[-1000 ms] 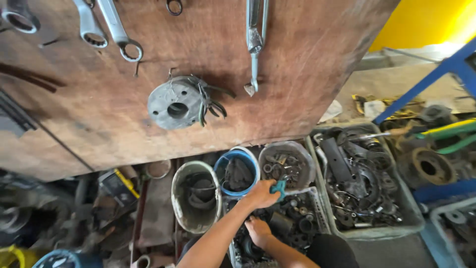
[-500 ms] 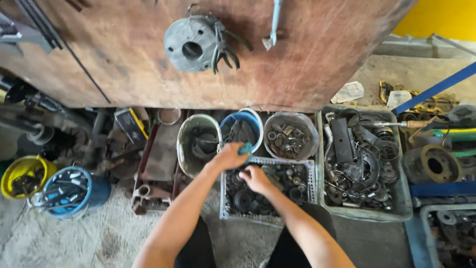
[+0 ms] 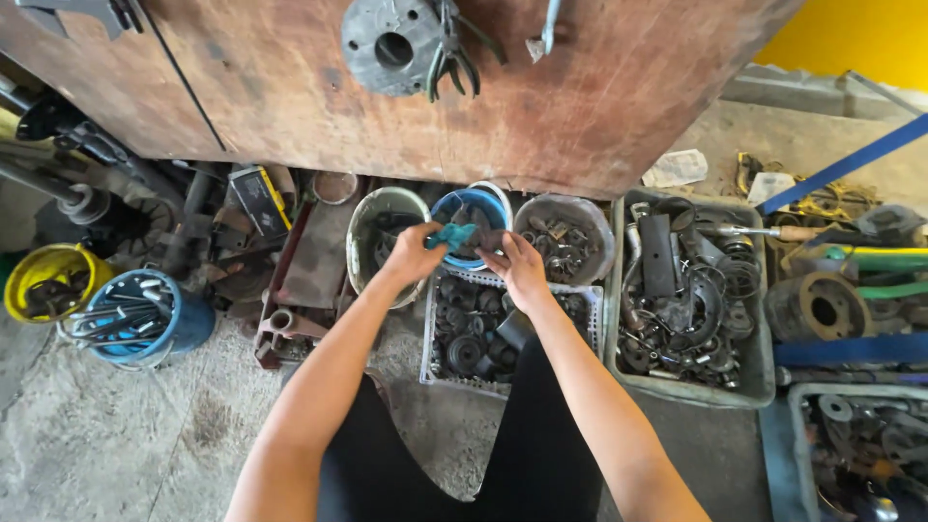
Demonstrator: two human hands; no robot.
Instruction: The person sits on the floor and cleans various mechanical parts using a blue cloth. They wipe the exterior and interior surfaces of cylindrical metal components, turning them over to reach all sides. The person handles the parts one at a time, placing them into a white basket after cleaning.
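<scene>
My left hand (image 3: 414,253) grips a small teal cloth (image 3: 451,235) and holds it over the blue bucket (image 3: 495,200). My right hand (image 3: 520,265) is just right of it, fingers curled around a dark part at the bucket's near rim; what exactly it grips is hard to tell. Both hands hover above a white slotted crate (image 3: 431,314) full of black rubber and metal rings. A whitish bucket (image 3: 360,230) with dark parts stands left of the blue one, and a grey bowl of small metal parts (image 3: 564,242) stands to its right.
A brown wooden board (image 3: 599,87) with a hanging metal flange (image 3: 391,44) leans behind the buckets. A grey tub of scrap metal (image 3: 688,300) sits right. Yellow bucket (image 3: 43,280) and blue bucket of rods (image 3: 130,314) stand left on concrete floor.
The view tilted down and back. My left hand carried the teal cloth left and up over the blue bucket. My right hand rose out of the white crate to meet it.
</scene>
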